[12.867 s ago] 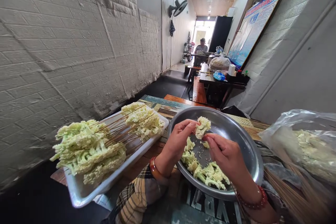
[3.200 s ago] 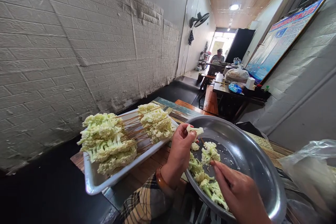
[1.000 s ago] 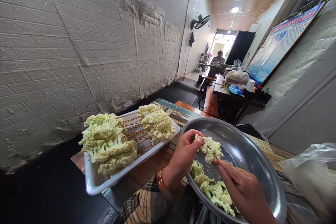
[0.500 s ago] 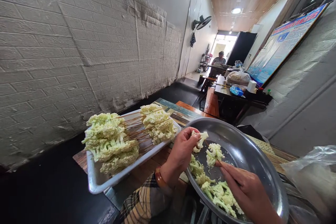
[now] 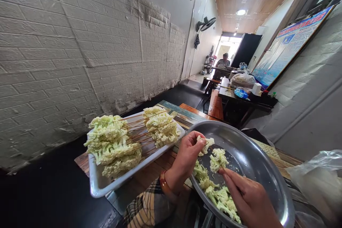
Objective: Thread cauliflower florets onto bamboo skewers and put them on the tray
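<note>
My left hand (image 5: 188,155) pinches a cauliflower floret (image 5: 205,145) over the upper left of a wide grey metal basin (image 5: 267,156). Just right of and below it, my right hand (image 5: 248,192) is closed around a thin skewer, mostly hidden by the fingers. A skewered floret (image 5: 218,159) sits at the fingertips of that hand. The two florets are close but apart. Loose cauliflower pieces (image 5: 221,199) lie along the near left side of the basin, with crumbs on its bottom.
Left of the basin, a white tray (image 5: 125,180) holds cauliflower skewers (image 5: 109,139) piled at both ends. A clear plastic bag (image 5: 317,178) stands at the right. Farther back are a bench (image 5: 215,105), a cluttered table (image 5: 227,92) and a seated person (image 5: 223,60).
My left hand and its floret have shifted slightly right and down. The right hand has turned a little, its skewered floret staying nearly in place.
</note>
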Motion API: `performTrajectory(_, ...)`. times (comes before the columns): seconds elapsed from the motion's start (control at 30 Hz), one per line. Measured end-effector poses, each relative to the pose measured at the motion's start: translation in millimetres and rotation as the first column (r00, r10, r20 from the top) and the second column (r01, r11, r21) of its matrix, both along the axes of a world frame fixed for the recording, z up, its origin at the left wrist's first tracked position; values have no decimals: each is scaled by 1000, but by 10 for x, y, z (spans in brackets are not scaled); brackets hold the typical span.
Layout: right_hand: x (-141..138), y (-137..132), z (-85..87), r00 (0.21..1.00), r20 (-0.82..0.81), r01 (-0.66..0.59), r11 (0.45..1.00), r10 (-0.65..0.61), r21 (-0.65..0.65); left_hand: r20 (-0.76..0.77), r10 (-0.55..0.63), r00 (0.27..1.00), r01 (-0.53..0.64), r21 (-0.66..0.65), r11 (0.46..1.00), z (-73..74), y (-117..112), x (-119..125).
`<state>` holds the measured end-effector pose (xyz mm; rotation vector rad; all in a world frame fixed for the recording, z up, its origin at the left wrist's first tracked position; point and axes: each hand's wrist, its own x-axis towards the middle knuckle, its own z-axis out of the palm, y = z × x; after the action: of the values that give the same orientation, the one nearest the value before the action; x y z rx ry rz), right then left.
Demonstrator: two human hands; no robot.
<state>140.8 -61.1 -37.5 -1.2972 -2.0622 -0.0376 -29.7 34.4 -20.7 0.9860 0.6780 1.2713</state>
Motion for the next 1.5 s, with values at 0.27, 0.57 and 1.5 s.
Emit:
performTrajectory(0.27, 12, 12, 68, 998, -52, 39, 995, -44, -93, -69, 53, 996, -49, 59, 997, -12, -9, 11)
performTrajectory(0.57, -118, -49, 94, 963, -243, 83, 987, -114, -134, -170, 87, 982, -55, 184, 981, -67, 21, 10)
performTrajectory(1.5, -169, -36, 49, 917, -349, 126, 972, -191, -200, -112, 18, 994, -5, 117, 993, 35, 2, -1)
